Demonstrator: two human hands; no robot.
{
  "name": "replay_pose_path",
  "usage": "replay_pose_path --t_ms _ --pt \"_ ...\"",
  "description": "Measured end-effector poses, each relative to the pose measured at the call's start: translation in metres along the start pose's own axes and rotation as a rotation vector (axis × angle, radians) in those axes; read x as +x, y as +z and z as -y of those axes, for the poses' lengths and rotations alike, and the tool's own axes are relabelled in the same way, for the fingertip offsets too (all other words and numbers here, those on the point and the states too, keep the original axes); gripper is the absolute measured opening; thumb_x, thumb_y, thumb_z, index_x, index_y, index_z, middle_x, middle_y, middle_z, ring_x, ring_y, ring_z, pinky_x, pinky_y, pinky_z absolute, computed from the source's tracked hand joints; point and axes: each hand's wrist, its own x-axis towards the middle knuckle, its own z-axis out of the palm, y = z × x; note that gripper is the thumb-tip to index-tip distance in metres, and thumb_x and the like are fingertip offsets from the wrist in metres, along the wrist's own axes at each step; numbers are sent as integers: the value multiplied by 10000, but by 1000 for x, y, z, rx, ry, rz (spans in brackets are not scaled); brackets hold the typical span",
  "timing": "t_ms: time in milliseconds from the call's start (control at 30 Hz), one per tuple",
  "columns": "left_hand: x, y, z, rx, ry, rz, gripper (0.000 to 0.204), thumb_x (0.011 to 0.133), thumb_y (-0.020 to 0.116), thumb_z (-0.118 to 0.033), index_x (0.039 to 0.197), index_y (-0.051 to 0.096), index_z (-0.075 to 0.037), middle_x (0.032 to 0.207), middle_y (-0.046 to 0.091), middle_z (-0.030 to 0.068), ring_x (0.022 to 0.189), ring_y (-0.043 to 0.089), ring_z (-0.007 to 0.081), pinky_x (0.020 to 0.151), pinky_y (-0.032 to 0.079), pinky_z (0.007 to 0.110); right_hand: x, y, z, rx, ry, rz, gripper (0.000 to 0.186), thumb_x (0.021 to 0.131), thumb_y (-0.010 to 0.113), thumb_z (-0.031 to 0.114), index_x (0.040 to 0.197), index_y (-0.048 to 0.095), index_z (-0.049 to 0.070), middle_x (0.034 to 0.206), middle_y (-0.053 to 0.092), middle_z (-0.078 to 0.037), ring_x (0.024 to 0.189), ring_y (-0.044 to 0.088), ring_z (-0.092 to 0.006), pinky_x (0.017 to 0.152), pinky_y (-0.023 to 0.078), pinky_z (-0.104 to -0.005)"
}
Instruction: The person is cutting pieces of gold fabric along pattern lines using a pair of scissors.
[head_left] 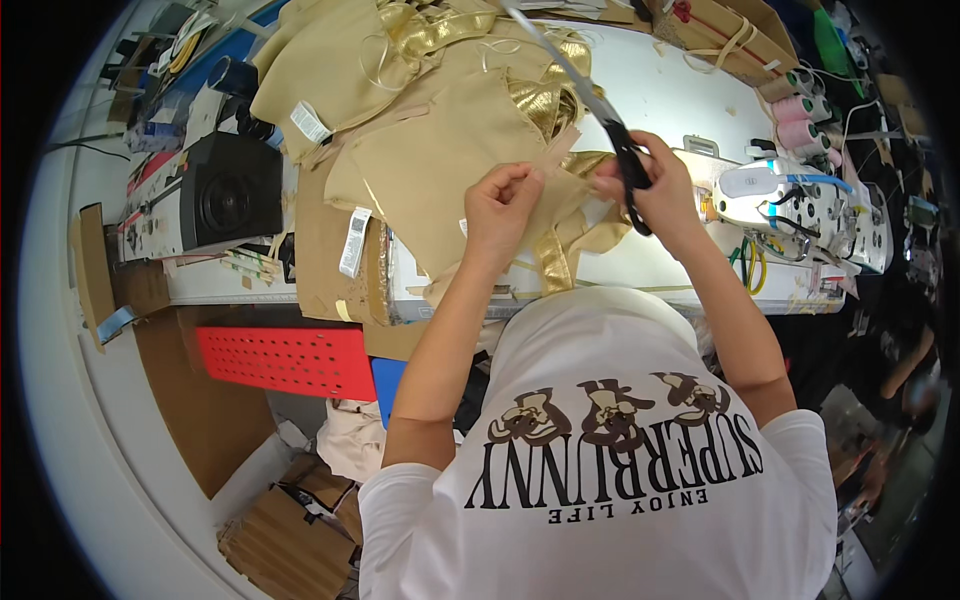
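Largest first: the white table [655, 85] spans the station, and the tan cloth [430, 165] lies heaped across its middle and far side, the nearest pieces directly before the worker; I judge it is spread there to keep each piece within easy reach. The sewing machine [790, 195] stands at the right, just beside the work area, apparently set aside so the middle serves the handwork. Pink spools [794, 110] stand beyond it, near the far right corner. The long scissors [631, 165] sit in the right hand [662, 190], blades angled up and away to the left, over the cloth; probably carried this way so the fingertips stay usable without putting the tool down. A gold band [555, 262] trails from the cloth toward the near table edge. Pose: both forearms reach forward and converge; the hands are near each other but apart. The left hand [503, 205] has its fingers curled, thumb and forefinger pinched on the cloth's edge. The right is closed around the black handles, its fingertips low beside the gold band; whether fingers pass through the loops, I cannot tell. Smallest: a pale strip [561, 148] rises just beyond the left fingertips, and a white tag [355, 242] lies nearer the left.
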Motion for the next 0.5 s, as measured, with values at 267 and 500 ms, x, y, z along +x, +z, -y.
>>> replay_pose_path --t_ms 267,500 --pt "6 4 -6 -49 43 -3 118 844 653 -107 895 654 -1 649 521 -84 569 391 -20 496 295 160 -67 -52 -29 -215 -45 37 670 660 787 19 1226 431 -19 740 538 -15 652 508 -65 569 420 -199" --pt "12 5 -17 -125 35 46 121 869 630 -120 946 654 -29 751 566 -66 640 446 -7 569 356 161 -114 -76 -30 -477 28 142 707 619 854 105 1185 460 -49 815 528 -2 672 470 -58 593 409 -197"
